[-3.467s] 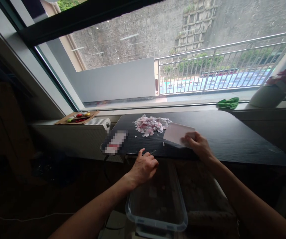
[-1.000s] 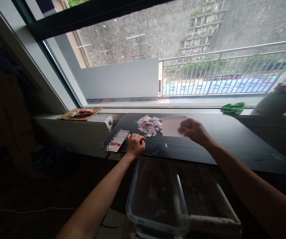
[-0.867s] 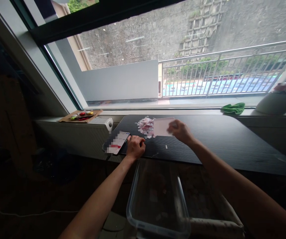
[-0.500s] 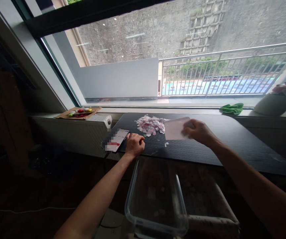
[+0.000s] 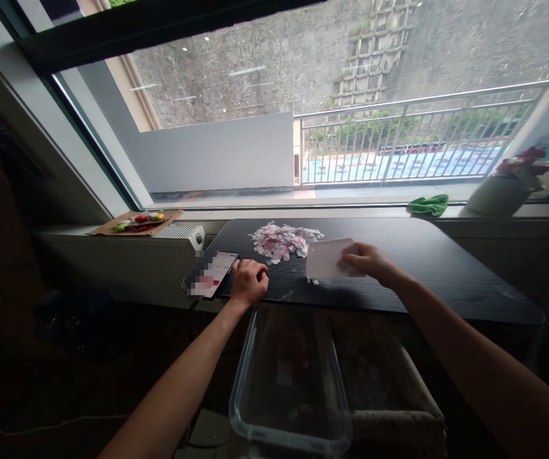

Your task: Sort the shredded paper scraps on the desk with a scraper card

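My right hand point(image 5: 365, 262) grips a flat, pale scraper point(image 5: 324, 258), a thin rectangular sheet with rounded corners, held upright just above the dark table. A few white paper scraps point(image 5: 312, 281) lie by its lower edge. Behind and to the left is a heap of pink and white paper shreds point(image 5: 281, 242). Near the table's front edge rests my left hand point(image 5: 249, 282), its fingers curled in a loose fist with nothing visible in them. A phone point(image 5: 214, 274) with its screen lit lies right beside that hand.
Below the table edge stands a clear plastic bin point(image 5: 238, 389) with a few scraps inside, beside a worn box point(image 5: 398, 414). A radiator point(image 5: 159, 261) stands left of the table point(image 5: 446, 274). A green cloth point(image 5: 428, 204) and a pale vase point(image 5: 494, 194) are on the sill.
My right hand has brought the scraper nearer to me, off the right side of the heap and over the loose scraps. The left hand stays by the phone; the whole view has shifted slightly.
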### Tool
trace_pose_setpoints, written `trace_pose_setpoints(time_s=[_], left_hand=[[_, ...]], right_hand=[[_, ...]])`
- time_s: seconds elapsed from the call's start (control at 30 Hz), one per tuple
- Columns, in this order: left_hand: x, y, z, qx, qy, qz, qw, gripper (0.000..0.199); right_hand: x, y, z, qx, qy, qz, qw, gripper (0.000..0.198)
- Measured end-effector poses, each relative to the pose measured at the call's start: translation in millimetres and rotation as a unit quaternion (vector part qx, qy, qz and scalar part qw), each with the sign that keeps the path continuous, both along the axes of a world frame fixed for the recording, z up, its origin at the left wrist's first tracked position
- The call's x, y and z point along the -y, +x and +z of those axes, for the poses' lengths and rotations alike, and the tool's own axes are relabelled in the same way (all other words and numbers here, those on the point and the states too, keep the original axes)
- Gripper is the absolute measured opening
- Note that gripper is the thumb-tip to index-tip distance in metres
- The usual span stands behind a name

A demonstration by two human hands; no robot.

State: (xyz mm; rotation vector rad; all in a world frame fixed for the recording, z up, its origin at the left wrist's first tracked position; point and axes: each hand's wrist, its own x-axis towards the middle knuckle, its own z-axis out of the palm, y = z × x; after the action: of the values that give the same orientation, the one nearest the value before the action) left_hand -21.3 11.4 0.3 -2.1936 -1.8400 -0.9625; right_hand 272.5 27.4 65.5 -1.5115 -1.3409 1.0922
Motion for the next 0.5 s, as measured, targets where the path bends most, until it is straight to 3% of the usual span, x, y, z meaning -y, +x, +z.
trace_pose_setpoints(time_s=[0.23,0.5], left_hand=[[-1.1,-0.7,-1.2,-0.004,0.011,-0.007,1.0,0.015],[-2.5,-2.9,-3.3,-0.013,0.02,-0.008,1.0,0.014]], right_hand=[[14.0,69.4,-9.3,0.006,-0.045,-0.02,0.999,0.007],[23.9,69.5,-17.3,-0.036,-0.063,-0.005,0.997,0.008]])
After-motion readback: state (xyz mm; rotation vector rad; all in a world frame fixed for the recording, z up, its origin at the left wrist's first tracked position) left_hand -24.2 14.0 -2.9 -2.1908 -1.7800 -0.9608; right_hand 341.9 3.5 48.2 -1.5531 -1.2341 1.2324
